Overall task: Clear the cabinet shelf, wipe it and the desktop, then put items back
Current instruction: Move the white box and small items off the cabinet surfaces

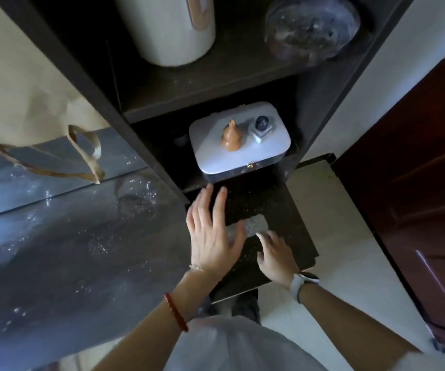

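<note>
A small grey cloth lies on the dark, dust-speckled desktop in front of the cabinet. My left hand hovers flat over the desktop with fingers spread, its thumb at the cloth's left edge. My right hand rests its fingertips on the cloth's near right corner. On the lower shelf stands a white box carrying an orange gourd figurine and a small dark ball on a stand. The upper shelf holds a white cylinder and a clear domed container.
A brown paper bag with handles stands at the left on a glossy grey desk surface. A dark red-brown door is at the right, with pale floor tiles below it.
</note>
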`<move>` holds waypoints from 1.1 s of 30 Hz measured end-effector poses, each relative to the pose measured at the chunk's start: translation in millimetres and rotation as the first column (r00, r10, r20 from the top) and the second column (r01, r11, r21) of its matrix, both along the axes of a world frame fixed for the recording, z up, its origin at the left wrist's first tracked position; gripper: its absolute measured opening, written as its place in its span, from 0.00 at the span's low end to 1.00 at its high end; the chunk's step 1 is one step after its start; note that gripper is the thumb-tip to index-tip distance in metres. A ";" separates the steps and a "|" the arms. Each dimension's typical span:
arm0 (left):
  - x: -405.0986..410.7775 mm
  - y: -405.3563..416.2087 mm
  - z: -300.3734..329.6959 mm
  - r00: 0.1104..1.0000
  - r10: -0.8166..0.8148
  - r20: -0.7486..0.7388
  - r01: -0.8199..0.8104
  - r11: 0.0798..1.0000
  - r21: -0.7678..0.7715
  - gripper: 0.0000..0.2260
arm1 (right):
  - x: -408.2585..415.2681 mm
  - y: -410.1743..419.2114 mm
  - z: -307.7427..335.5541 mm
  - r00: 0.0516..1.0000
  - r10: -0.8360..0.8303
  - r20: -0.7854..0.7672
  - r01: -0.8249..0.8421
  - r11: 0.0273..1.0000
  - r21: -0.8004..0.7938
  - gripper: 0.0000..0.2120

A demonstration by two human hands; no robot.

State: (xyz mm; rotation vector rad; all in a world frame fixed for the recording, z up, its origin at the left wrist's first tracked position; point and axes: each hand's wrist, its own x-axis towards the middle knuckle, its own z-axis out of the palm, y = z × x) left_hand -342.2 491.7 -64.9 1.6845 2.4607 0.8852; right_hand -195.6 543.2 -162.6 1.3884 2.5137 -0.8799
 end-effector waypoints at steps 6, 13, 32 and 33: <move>-3.2 -71.2 -63.7 0.972 0.195 -0.127 -0.233 0.805 -0.546 0.27 | -9.1 33.9 -31.4 0.941 0.225 0.252 -0.231 0.973 -0.003 0.35; -14.5 -81.2 -71.1 0.965 0.206 -0.162 -0.262 0.738 -0.622 0.27 | -20.8 47.5 -60.8 0.877 0.287 0.386 -0.267 0.958 -0.107 0.38; -28.1 -85.3 -60.7 0.984 0.172 -0.042 -0.155 0.722 -0.674 0.28 | -74.5 7.4 -68.8 0.949 -0.143 0.281 0.132 0.989 0.060 0.29; -27.8 -85.6 -61.2 0.984 0.174 -0.048 -0.161 0.722 -0.672 0.28 | -75.4 3.0 -66.9 0.948 -0.138 0.286 0.131 0.990 0.045 0.25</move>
